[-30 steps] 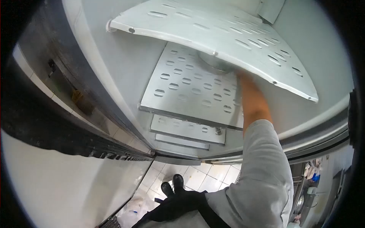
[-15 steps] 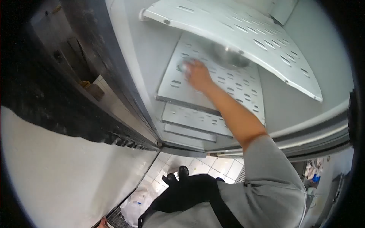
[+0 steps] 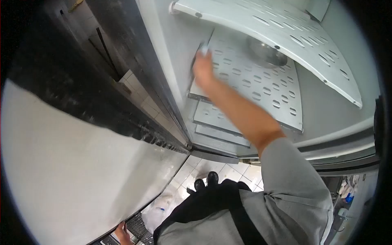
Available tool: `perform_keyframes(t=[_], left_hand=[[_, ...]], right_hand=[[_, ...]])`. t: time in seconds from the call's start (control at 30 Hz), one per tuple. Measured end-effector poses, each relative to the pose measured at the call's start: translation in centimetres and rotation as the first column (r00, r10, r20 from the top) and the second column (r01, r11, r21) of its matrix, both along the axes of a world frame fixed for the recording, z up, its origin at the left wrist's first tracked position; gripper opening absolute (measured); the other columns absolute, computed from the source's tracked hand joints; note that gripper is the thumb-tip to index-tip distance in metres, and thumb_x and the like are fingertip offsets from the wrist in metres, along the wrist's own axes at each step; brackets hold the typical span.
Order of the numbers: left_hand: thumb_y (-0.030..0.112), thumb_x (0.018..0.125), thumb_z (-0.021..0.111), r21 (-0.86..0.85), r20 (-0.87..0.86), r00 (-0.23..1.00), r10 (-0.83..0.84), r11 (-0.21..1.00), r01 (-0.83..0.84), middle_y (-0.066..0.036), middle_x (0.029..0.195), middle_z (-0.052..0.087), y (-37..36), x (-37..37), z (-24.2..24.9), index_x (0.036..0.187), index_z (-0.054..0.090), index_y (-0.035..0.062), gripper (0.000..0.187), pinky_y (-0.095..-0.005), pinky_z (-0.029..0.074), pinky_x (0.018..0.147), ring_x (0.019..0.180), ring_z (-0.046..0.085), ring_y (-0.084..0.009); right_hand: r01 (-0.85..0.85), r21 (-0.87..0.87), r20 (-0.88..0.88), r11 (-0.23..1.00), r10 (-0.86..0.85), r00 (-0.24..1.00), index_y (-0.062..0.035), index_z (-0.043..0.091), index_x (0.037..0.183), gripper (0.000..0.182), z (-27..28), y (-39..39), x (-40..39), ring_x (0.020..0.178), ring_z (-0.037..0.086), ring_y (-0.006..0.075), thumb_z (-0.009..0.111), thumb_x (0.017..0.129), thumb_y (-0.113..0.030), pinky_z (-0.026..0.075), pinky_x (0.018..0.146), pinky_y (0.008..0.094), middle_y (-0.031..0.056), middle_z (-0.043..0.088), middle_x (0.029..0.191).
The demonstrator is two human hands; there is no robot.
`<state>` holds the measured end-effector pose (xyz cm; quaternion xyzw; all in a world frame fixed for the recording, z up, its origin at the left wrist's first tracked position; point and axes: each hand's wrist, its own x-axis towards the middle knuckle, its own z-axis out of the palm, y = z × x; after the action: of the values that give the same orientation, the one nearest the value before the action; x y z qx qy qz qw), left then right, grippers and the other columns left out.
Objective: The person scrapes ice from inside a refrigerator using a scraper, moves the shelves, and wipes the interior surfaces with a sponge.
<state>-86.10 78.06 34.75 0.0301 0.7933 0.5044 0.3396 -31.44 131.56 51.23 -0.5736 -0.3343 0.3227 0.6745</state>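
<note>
My right hand (image 3: 203, 67) reaches into a white cabinet and is at the left edge of a slotted white shelf (image 3: 241, 81). Its fingers are closed round something small and pale, blurred by motion, which I cannot make out. A round metal bowl (image 3: 267, 55) stands at the back of that shelf, to the right of the hand. Low in the view, my left hand (image 3: 122, 234) is at the bottom edge of the white door panel (image 3: 81, 175); its fingers are partly hidden.
Above hangs another slotted shelf (image 3: 269, 26), and lower shelves (image 3: 220, 118) lie beneath the middle one. A black door seal (image 3: 102, 110) runs along the left. On the tiled floor (image 3: 208, 166) are my shoes and a plastic bag (image 3: 154, 218).
My right hand has moved from the shelf's surface to its left edge, near the cabinet wall. The whole view has shifted, and more of my left hand shows.
</note>
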Motion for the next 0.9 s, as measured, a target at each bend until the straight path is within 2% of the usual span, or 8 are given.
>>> perform_keyframes(t=[0.17, 0.2, 0.23, 0.3, 0.37, 0.5, 0.63, 0.9], left_hand=[[0.002, 0.063, 0.064, -0.003, 0.02, 0.999, 0.025, 1.0, -0.025, -0.001, 0.097, 0.057, 1.3, 1.1, 1.6, 0.1, 0.056, 0.0129, 0.039, -0.0325, 0.046, 0.07, 0.088, 0.053, -0.0162], [0.002, 0.063, 0.064, -0.007, 0.035, 0.999, 0.021, 1.0, -0.021, -0.001, 0.096, 0.057, 1.1, 0.2, 0.9, 0.1, 0.056, 0.0126, 0.039, -0.0326, 0.046, 0.07, 0.088, 0.053, -0.016], [0.002, 0.063, 0.064, -0.016, 0.049, 0.999, 0.019, 1.0, -0.018, -0.001, 0.095, 0.057, 1.6, 0.7, 1.4, 0.1, 0.056, 0.0123, 0.039, -0.0327, 0.046, 0.071, 0.088, 0.053, -0.0159], [0.003, 0.064, 0.064, 0.002, 0.011, 1.0, 0.017, 1.0, -0.017, -0.001, 0.093, 0.057, 1.5, 1.6, 1.3, 0.096, 0.057, 0.0109, 0.034, -0.0324, 0.047, 0.072, 0.089, 0.053, -0.0146], [0.004, 0.064, 0.063, -0.014, 0.017, 1.0, 0.022, 1.0, -0.022, -0.001, 0.091, 0.057, 1.0, 0.7, 0.8, 0.095, 0.057, 0.0106, 0.032, -0.0322, 0.047, 0.073, 0.088, 0.053, -0.0139], [0.004, 0.065, 0.063, -0.01, 0.032, 0.999, 0.03, 1.0, -0.029, -0.001, 0.091, 0.057, 0.4, -0.3, 0.1, 0.092, 0.057, 0.0107, 0.029, -0.0326, 0.045, 0.072, 0.088, 0.053, -0.0132], [0.004, 0.064, 0.063, 0.038, 0.004, 0.998, 0.055, 0.998, -0.055, -0.001, 0.089, 0.057, 0.1, 0.3, 0.4, 0.091, 0.057, 0.0098, 0.028, -0.038, 0.042, 0.074, 0.087, 0.051, -0.0144], [-0.006, 0.075, 0.058, 0.015, 0.003, 0.996, 0.091, 0.996, -0.091, -0.013, 0.113, 0.052, 2.5, 5.2, 5.6, 0.124, 0.042, 0.0064, 0.053, -0.0402, 0.053, 0.073, 0.095, 0.056, -0.0244]], right_hand=[[0.019, 0.304, 0.194, 0.952, -0.081, 0.978, 0.0006, 0.031, 0.131, 0.048, 8.1, -7.4, -4.3, 0.116, 0.041, 0.0326, 0.04, 0.091, -0.023, 0.03, 0.099, 0.0399, 0.0226, 0.042, 0.125], [-0.027, 0.496, 0.37, 0.868, -0.183, 0.911, 0.0011, 0.045, 0.121, 0.039, 9.2, -4.1, -2.0, 0.111, 0.045, 0.0323, 0.041, 0.09, -0.023, 0.035, 0.096, 0.0412, 0.0213, 0.05, 0.115], [-0.146, 0.279, 0.638, 0.949, -0.07, 0.767, 0.0016, 0.048, 0.115, 0.035, 10.1, -0.3, 1.3, 0.109, 0.047, 0.0319, 0.041, 0.09, -0.023, 0.037, 0.094, 0.0418, 0.0208, 0.053, 0.111], [-0.288, 0.196, 0.213, 0.937, 0.246, 0.946, 0.0017, 0.047, 0.115, 0.036, 10.0, 6.6, 4.4, 0.109, 0.047, 0.0313, 0.04, 0.091, -0.023, 0.04, 0.092, 0.0428, 0.02, 0.052, 0.113], [-0.166, 0.246, -0.475, 0.955, 0.268, 0.838, 0.0019, 0.039, 0.124, 0.043, 7.2, 8.4, 4.4, 0.111, 0.045, 0.0346, 0.04, 0.09, -0.024, 0.04, 0.092, 0.0434, 0.0204, 0.045, 0.123], [0.016, -0.066, -0.071, 0.998, -0.021, 0.997, 0.0023, 0.026, 0.131, 0.055, 2.7, 0.3, -0.7, 0.112, 0.042, 0.0414, 0.042, 0.088, -0.028, 0.041, 0.09, 0.0426, 0.0215, 0.033, 0.132], [-0.079, 0.474, 0.227, 0.877, -0.035, 0.973, 0.0005, 0.031, 0.13, 0.05, 10.9, -3.1, -2.3, 0.112, 0.043, 0.0382, 0.041, 0.089, -0.026, 0.039, 0.093, 0.0423, 0.0208, 0.037, 0.13], [0.087, -0.102, 0.934, 0.991, 0.065, 0.352, -0.0012, 0.043, 0.122, 0.044, 2.9, 21.1, 13.4, 0.104, 0.051, 0.034, 0.047, 0.085, -0.025, 0.04, 0.091, 0.0417, 0.0209, 0.05, 0.116]])
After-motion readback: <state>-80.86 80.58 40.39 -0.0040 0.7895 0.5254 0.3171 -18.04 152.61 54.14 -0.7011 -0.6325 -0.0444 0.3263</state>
